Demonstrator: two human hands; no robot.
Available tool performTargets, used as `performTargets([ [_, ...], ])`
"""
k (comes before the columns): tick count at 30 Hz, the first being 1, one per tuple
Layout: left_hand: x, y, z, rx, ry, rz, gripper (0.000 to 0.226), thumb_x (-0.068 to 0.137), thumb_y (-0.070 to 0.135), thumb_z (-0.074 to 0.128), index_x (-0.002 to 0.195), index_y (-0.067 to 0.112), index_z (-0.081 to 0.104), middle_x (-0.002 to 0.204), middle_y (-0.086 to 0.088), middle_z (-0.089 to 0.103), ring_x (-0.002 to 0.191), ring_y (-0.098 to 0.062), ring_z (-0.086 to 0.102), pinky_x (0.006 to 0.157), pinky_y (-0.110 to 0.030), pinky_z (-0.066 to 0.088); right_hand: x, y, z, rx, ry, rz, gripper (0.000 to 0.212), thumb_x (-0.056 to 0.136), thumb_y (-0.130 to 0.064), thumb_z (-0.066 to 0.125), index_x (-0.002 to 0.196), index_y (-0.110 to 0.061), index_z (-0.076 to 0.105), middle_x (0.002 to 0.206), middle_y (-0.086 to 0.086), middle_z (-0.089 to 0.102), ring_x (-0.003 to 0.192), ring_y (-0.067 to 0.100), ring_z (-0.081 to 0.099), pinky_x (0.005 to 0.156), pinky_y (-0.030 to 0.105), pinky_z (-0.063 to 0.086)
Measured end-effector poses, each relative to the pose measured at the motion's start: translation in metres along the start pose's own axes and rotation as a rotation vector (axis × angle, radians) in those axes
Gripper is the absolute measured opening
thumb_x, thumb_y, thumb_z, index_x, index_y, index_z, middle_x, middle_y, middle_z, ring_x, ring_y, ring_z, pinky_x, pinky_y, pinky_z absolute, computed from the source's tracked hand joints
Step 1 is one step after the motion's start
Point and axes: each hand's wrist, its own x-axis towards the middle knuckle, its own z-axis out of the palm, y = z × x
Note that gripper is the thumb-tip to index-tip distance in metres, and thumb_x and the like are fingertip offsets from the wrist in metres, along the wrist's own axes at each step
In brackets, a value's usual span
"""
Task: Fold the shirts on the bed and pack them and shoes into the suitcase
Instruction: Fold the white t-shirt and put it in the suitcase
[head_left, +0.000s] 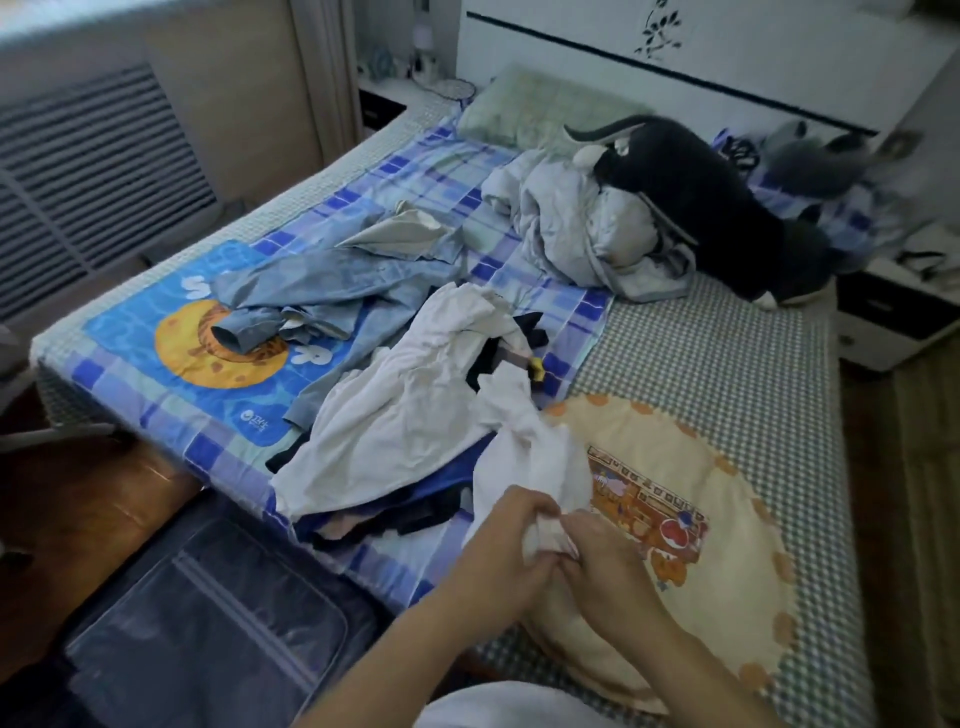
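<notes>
A white shirt (415, 415) lies crumpled across the bed, its near end bunched up between my hands. My left hand (506, 551) and my right hand (602, 556) both grip that bunched end, close together, above a cream pillow (727, 545). A light blue denim shirt (322, 291) sprawls unfolded further left on the blue checked sheet (156, 415). Dark blue and black garments (395, 514) lie under the white shirt. An open dark suitcase (208, 613) sits on the floor at the bed's near left corner. No shoes are visible.
A rumpled pale quilt (582, 228) and a dark plush toy (717, 208) lie near the headboard (727, 57). A green pillow (535, 109) sits at the bed's head. Nightstands stand at the far left (384, 104) and right (893, 312). A radiator cover (88, 171) lines the left wall.
</notes>
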Motion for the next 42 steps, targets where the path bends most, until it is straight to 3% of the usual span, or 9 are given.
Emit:
performTargets([
  [4, -0.007, 0.004, 0.054, -0.106, 0.078, -0.14, 0.061, 0.079, 0.034, 0.072, 0.13, 0.044, 0.042, 0.122, 0.02, 0.048, 0.101, 0.0, 0.055, 0.08, -0.015, 0.046, -0.033, 0.026, -0.032, 0.221, -0.021, 0.041, 0.017, 0.096, -0.025, 0.058, 0.101, -0.033, 0.072, 0.093, -0.023, 0.071, 0.091, -0.007, 0.063, 0.074, 0.018, 0.048],
  [9, -0.017, 0.004, 0.109, 0.106, 0.19, -0.29, 0.028, 0.097, 0.02, 0.06, 0.109, 0.045, 0.059, 0.102, 0.018, 0.066, 0.085, 0.005, 0.061, 0.074, -0.017, 0.052, -0.061, 0.046, -0.084, 0.589, 0.052, 0.279, 0.025, 0.105, -0.017, 0.048, 0.109, -0.022, 0.072, 0.102, -0.007, 0.075, 0.102, 0.009, 0.069, 0.079, 0.02, 0.052],
  [12, -0.029, -0.008, 0.121, 0.186, 0.092, -0.419, 0.028, 0.095, 0.034, 0.064, 0.123, 0.037, 0.064, 0.115, 0.018, 0.065, 0.103, 0.003, 0.059, 0.095, -0.03, 0.053, -0.075, 0.045, -0.122, 0.669, 0.083, 0.254, 0.029, 0.107, -0.024, 0.043, 0.114, -0.026, 0.071, 0.106, -0.01, 0.075, 0.102, 0.006, 0.069, 0.084, 0.026, 0.054],
  [17, -0.025, 0.023, 0.138, -0.031, -0.227, -0.355, 0.067, 0.077, 0.06, 0.077, 0.136, 0.045, 0.048, 0.129, 0.03, 0.056, 0.116, 0.013, 0.051, 0.091, -0.014, 0.046, -0.084, 0.038, -0.167, 0.938, 0.146, 0.194, 0.034, 0.108, -0.036, 0.041, 0.114, -0.022, 0.072, 0.11, 0.003, 0.076, 0.107, 0.023, 0.07, 0.096, 0.048, 0.055],
  [23, -0.004, 0.052, 0.135, -0.003, 0.408, -0.291, 0.015, 0.101, 0.017, 0.053, 0.088, 0.015, 0.046, 0.079, -0.001, 0.05, 0.065, -0.008, 0.047, 0.064, -0.029, 0.042, -0.069, 0.041, -0.222, 1.033, 0.415, 0.143, 0.029, 0.107, -0.027, 0.047, 0.096, -0.02, 0.073, 0.102, 0.005, 0.076, 0.099, 0.023, 0.072, 0.086, 0.042, 0.056],
  [26, -0.004, 0.075, 0.077, -0.04, 0.832, -0.252, 0.009, 0.101, 0.012, 0.054, 0.095, 0.011, 0.047, 0.079, -0.002, 0.051, 0.07, -0.018, 0.047, 0.061, -0.036, 0.036, -0.054, 0.072, -0.246, 0.784, 0.576, 0.223, 0.022, 0.104, -0.023, 0.05, 0.089, -0.023, 0.067, 0.093, 0.004, 0.071, 0.086, 0.022, 0.067, 0.069, 0.033, 0.053],
  [30, 0.018, 0.078, -0.003, 0.539, 0.766, -0.14, 0.012, 0.097, 0.019, 0.063, 0.09, 0.009, 0.062, 0.081, -0.012, 0.064, 0.079, -0.034, 0.057, 0.064, -0.039, 0.033, -0.034, 0.122, -0.248, 0.379, 0.468, 0.247, 0.027, 0.098, -0.021, 0.062, 0.071, -0.021, 0.063, 0.07, 0.001, 0.062, 0.069, 0.025, 0.059, 0.055, 0.028, 0.04],
  [37, 0.067, 0.077, -0.073, 1.101, 0.453, -0.282, 0.028, 0.104, 0.039, 0.042, 0.097, 0.017, 0.057, 0.101, -0.013, 0.066, 0.095, -0.038, 0.063, 0.068, -0.04, 0.045, -0.031, 0.167, -0.231, -0.664, -0.396, -0.028, 0.014, 0.087, -0.029, 0.068, 0.099, -0.028, 0.06, 0.098, -0.009, 0.062, 0.085, 0.013, 0.056, 0.068, 0.022, 0.043],
  [42, 0.132, 0.146, -0.076, 1.298, 0.236, -0.023, 0.017, 0.105, 0.028, 0.041, 0.106, 0.019, 0.056, 0.109, -0.009, 0.061, 0.099, -0.035, 0.063, 0.072, -0.038, 0.044, 0.008, 0.2, -0.285, -0.57, 0.066, 0.372, 0.017, 0.1, -0.024, 0.052, 0.109, -0.017, 0.066, 0.095, 0.005, 0.061, 0.083, 0.023, 0.059, 0.066, 0.031, 0.047],
])
